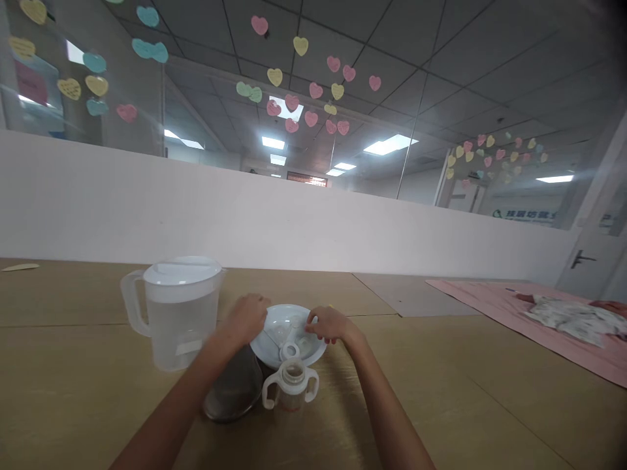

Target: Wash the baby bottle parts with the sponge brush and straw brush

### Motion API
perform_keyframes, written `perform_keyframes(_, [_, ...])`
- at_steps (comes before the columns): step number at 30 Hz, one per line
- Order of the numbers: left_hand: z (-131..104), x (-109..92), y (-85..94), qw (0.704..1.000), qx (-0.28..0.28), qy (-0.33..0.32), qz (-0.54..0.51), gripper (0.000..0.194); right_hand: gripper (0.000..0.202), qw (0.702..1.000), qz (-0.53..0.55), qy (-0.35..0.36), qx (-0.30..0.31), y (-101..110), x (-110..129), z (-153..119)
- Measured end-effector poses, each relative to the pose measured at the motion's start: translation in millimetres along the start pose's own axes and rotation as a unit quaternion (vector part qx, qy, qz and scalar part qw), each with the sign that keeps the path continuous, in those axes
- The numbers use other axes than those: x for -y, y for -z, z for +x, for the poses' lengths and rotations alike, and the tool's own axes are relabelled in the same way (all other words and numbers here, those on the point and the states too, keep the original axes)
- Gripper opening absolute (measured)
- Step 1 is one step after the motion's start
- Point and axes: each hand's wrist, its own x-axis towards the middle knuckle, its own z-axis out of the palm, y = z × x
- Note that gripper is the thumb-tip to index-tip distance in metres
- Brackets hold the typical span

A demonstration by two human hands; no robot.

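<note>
A white bowl [259, 346] stands on the table, with small clear parts inside. A white ring [289, 351] lies at its near side. My left hand [247, 316] is at the bowl's left rim, its fingers blurred. At the right rim, my right hand [329, 324] has its fingers curled in a pinch; what they hold, if anything, is hidden. An uncapped baby bottle with two white handles [292, 388] stands upright in front of the bowl. Under my left forearm lies a dark, shiny tray-like thing [235, 385], partly covered.
A lidded clear pitcher [182, 326] of water stands to the left. A pink cloth [490, 300] covers the table's far right, with a white patterned cloth [573, 316] and part of a person there. Behind the table runs a white wall [294, 225] with glass above.
</note>
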Motion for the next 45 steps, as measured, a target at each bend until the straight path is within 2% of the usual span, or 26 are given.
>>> perform_keyframes(3, [-12,14,48.5,0.985,-0.172,0.03,0.019,0.036,0.029,1.0,0.006,0.0,-0.01,4,-3,-2])
perform_keyframes(4, [-19,20,64.2,0.973,-0.221,0.061,0.035,0.037,0.029,1.0,0.007,-0.001,-0.015,6,-4,-4])
perform_keyframes(7, [-47,42,97.7,0.907,-0.352,0.221,0.076,0.043,0.028,0.999,0.016,-0.003,-0.031,14,-6,-11])
perform_keyframes(9, [-64,63,103.7,0.858,-0.411,0.301,0.065,0.053,0.025,0.999,0.027,-0.005,-0.042,19,-5,-17])
perform_keyframes(11, [-74,88,97.1,0.84,-0.395,0.37,0.03,0.06,0.022,0.998,0.032,-0.004,-0.05,24,-5,-23])
perform_keyframes(14, [-73,126,73.2,0.864,-0.238,0.44,-0.051,0.069,0.02,0.998,0.042,-0.006,-0.055,29,-6,-28])
perform_keyframes(15, [-69,136,64.5,0.867,-0.215,0.441,-0.086,0.071,0.021,0.997,0.047,-0.008,-0.057,31,-6,-28])
perform_keyframes(16, [-65,144,56.7,0.873,-0.222,0.418,-0.12,0.072,0.021,0.997,0.055,-0.011,-0.059,32,-8,-29])
perform_keyframes(18, [-56,151,45.6,0.861,-0.264,0.39,-0.191,0.072,0.022,0.996,0.067,-0.013,-0.064,34,-10,-30])
perform_keyframes(21, [-45,140,42.8,0.816,-0.337,0.361,-0.301,0.069,0.022,0.994,0.078,-0.017,-0.071,37,-15,-31])
perform_keyframes(23, [-40,121,47.8,0.788,-0.351,0.346,-0.368,0.069,0.024,0.994,0.083,-0.02,-0.075,39,-17,-32])
perform_keyframes(24, [-37,110,51.2,0.784,-0.347,0.337,-0.388,0.07,0.025,0.993,0.086,-0.022,-0.076,40,-18,-33])
perform_keyframes(26, [-31,86,57.4,0.811,-0.339,0.298,-0.371,0.069,0.026,0.993,0.091,-0.023,-0.073,41,-21,-33])
perform_keyframes(30, [-21,41,62.6,0.911,-0.302,0.194,-0.204,0.068,0.026,0.993,0.094,-0.024,-0.066,42,-24,-34])
perform_keyframes(32, [-19,27,61.8,0.938,-0.28,0.133,-0.157,0.066,0.026,0.993,0.093,-0.02,-0.067,42,-26,-35])
perform_keyframes(34, [-19,19,60.2,0.948,-0.268,0.09,-0.149,0.064,0.026,0.993,0.091,-0.016,-0.07,42,-26,-35])
perform_keyframes(37, [-19,15,58.4,0.949,-0.261,0.062,-0.166,0.063,0.026,0.993,0.088,-0.021,-0.072,42,-27,-35])
perform_keyframes(45, [-20,8,59.8,0.943,-0.259,0.054,-0.199,0.06,0.027,0.993,0.08,-0.047,-0.069,43,-31,-34])
